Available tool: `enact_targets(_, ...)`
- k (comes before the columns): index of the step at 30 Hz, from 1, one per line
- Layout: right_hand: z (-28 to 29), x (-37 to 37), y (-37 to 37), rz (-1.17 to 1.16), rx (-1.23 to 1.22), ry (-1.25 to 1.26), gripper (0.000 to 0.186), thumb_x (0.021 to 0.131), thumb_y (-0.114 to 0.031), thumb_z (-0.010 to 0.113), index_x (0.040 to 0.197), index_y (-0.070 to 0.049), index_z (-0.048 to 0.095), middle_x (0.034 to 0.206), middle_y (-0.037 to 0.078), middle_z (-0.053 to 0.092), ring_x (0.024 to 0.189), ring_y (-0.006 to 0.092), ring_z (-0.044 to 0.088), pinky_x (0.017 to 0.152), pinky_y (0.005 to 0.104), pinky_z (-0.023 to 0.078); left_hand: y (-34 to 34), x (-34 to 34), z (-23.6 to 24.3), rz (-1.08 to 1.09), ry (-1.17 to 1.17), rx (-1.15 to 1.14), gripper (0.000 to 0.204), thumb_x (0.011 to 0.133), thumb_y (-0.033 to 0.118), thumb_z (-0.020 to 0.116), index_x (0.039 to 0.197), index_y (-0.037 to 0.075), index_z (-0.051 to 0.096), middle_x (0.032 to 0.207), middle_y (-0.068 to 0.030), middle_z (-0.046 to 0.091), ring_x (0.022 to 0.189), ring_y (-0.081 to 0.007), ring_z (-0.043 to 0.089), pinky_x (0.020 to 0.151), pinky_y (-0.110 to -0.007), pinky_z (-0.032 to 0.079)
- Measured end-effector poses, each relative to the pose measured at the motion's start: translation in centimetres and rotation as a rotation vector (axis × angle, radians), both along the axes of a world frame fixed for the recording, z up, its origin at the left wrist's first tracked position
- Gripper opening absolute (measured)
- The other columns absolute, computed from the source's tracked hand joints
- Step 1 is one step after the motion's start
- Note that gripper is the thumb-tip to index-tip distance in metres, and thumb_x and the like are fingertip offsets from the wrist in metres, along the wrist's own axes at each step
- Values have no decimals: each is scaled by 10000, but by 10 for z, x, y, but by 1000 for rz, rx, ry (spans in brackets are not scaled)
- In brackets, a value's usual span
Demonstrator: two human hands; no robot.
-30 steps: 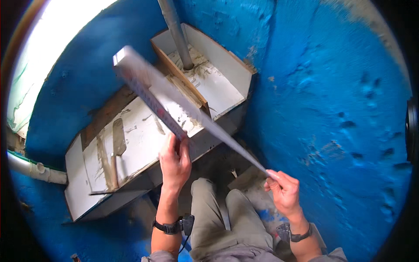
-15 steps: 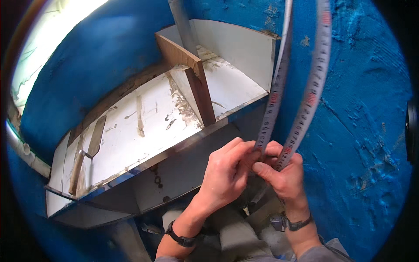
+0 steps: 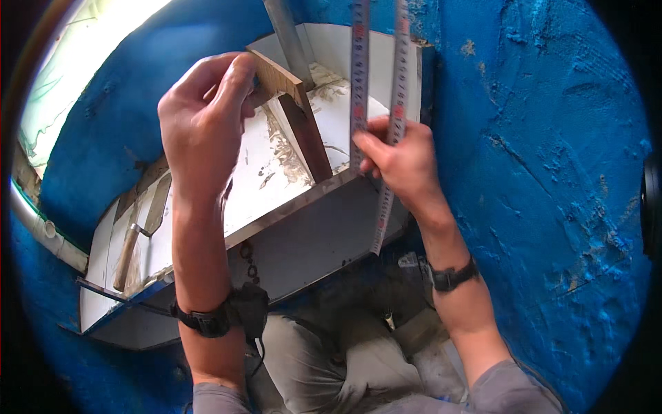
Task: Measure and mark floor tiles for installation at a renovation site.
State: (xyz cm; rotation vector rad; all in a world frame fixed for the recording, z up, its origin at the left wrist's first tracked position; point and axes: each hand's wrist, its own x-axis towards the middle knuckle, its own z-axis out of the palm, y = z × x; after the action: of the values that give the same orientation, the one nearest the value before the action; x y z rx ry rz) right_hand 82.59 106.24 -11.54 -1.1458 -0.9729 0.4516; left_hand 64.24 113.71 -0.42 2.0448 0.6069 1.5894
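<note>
My left hand [image 3: 203,121] is raised left of a wooden divider [image 3: 276,72], its fingers curled closed; whatever they might hold is hidden. My right hand [image 3: 393,159] grips a silvery measuring tape [image 3: 398,62] with dark and red markings. Two strands of it run up out of the top of view, and one end hangs below the hand. Behind both hands is a curved white panel unit [image 3: 258,207] with compartments, smeared with grey-brown residue. A dark wooden piece [image 3: 310,152] leans by the divider. A trowel [image 3: 127,255] with a wooden handle lies on the unit's left part.
A blue rough wall [image 3: 538,193] curves close along the right and behind the unit. An upright grey pipe [image 3: 283,31] stands in the rear compartment. A white pipe [image 3: 52,234] runs along the left, below a bright opening [image 3: 62,55]. My legs are below.
My left hand has left my right hand and the tape, moving up and left. My right hand has risen and shifted left with the tape, whose strands now stand upright.
</note>
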Motion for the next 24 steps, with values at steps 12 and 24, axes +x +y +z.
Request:
enact_targets(12, -33, 6, 43, -55, 129, -123, 101, 871, -89, 741, 907, 6, 744, 690, 64, 704, 606, 101, 660, 563, 279, 509, -9, 10, -156, 336, 194, 279, 355, 773, 126, 886, 792, 36, 543, 776, -34, 532, 684, -146, 492, 638, -303, 420)
enact_targets(24, -36, -5, 40, -101, 155, -97, 112, 826, -102, 763, 879, -5, 742, 738, 129, 710, 637, 191, 693, 594, 334, 520, -3, 27, -172, 506, 252, 297, 454, 672, 92, 911, 781, 35, 474, 852, -121, 485, 849, -334, 521, 771, -438, 420)
